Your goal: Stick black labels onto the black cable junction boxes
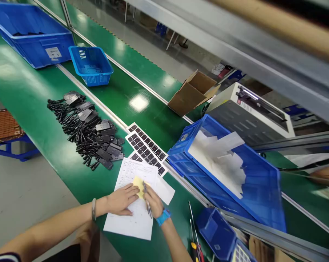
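My right hand (152, 203) grips a pen (148, 208), its tip end over a small yellow note (138, 183). Flat on the papers lies my left hand (123, 199), fingers stretched out, with the fingertips on the note's left edge. Beneath both hands is a printed form (131, 227) on white sheets. Just beyond the form, sheets of black labels (146, 147) overlap one another. To the left of them spreads a pile of black cables with flat rectangular housings (90, 131).
At right stands a large blue bin (257, 182) holding white sheets. Screwdrivers (194, 236) and a small blue box (217, 233) lie nearer me. Farther off are a blue basket (92, 67), a big blue tub (39, 43), an open carton (191, 94) and a grey machine (246, 112).
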Motion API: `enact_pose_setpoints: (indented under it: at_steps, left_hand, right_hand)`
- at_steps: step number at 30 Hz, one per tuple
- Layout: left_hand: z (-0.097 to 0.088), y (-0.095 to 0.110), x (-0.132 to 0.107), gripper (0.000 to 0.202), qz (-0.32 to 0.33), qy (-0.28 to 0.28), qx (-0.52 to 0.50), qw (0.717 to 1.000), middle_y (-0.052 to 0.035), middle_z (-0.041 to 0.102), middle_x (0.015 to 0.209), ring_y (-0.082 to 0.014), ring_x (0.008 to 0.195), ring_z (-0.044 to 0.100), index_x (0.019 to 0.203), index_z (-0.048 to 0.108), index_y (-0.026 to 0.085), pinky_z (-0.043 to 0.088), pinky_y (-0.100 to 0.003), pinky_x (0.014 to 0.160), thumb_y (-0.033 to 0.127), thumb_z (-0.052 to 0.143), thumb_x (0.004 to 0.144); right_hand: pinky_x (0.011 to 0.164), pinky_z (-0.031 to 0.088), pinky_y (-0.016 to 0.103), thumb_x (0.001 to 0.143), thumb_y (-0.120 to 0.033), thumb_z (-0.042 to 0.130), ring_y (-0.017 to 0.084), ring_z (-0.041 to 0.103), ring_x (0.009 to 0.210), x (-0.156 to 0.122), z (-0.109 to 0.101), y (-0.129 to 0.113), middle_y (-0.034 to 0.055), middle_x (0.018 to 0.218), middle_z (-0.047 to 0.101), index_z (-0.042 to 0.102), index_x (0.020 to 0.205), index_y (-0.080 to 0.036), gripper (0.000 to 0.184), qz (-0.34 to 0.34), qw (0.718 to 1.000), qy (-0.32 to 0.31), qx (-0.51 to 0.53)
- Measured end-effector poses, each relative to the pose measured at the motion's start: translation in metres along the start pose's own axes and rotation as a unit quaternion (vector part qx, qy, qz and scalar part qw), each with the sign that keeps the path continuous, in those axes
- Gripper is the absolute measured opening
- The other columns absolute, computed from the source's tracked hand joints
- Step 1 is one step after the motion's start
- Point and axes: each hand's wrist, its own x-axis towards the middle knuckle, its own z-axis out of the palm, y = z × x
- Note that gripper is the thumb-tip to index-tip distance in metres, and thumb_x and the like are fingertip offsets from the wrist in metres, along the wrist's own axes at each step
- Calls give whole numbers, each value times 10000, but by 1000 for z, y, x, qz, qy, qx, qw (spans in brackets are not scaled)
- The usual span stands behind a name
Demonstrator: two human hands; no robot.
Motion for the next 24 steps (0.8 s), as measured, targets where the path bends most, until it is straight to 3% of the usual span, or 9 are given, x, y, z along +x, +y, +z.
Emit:
enact_pose_setpoints:
  at_steps: [4,8,10,12,14,16,21,24]
  left_hand:
    - [8,14,7,817,-26,19,71,997,-275,424,1479,-396,1391,370,1436,373,52,200,-544,1184,633,531,883]
    - [10,22,14,822,-38,40,140,989,-275,476,1433,-404,1373,392,1432,376,28,183,-543,1174,659,447,909]
    - [8,25,18,800,-33,49,171,984,-276,499,1412,-406,1353,416,1421,390,16,180,-547,1165,644,418,927]
    - [7,28,22,762,-23,61,199,978,-274,525,1386,-407,1317,452,1397,418,3,179,-554,1155,617,400,946]
    - [6,33,26,717,-18,69,224,972,-270,545,1363,-398,1287,480,1375,445,0,183,-559,1148,585,386,964]
    - [7,38,30,680,-26,66,249,966,-259,559,1343,-387,1265,494,1343,483,21,207,-564,1131,579,388,965]
    - [9,49,40,649,-30,74,310,947,-208,616,1251,-370,1172,539,1255,562,109,310,-545,1050,649,448,914]
    - [8,51,41,660,-27,99,331,938,-202,629,1229,-349,1136,547,1262,556,110,338,-507,1025,658,439,912]
  right_hand:
    - [728,529,361,898,-507,560,202,623,744,1,8,-22,24,762,617,608,888,-221,290,-88,995,26,41]
    - [678,527,341,960,-521,449,189,628,686,15,16,-35,35,784,653,555,1167,-207,391,-51,992,-38,107]
    - [687,528,335,900,-508,574,196,645,730,23,19,-31,61,846,677,593,1095,-190,373,-52,992,-66,97]
    - [609,499,291,848,-473,658,158,593,628,30,20,-24,18,730,636,601,933,-189,302,-67,993,-57,81]
    - [489,409,234,869,-451,634,102,456,484,33,21,-16,-56,582,498,544,817,-202,270,-74,993,-40,86]
    - [446,355,214,914,-424,575,83,389,454,32,21,-10,-72,580,440,519,813,-208,244,-82,992,-31,92]
    - [595,484,270,907,-313,579,142,571,654,25,18,-10,15,792,605,599,919,-197,119,-184,982,-39,-9]
    - [557,473,256,883,-274,587,138,571,602,21,17,-12,2,727,614,596,868,-197,79,-211,976,7,-59]
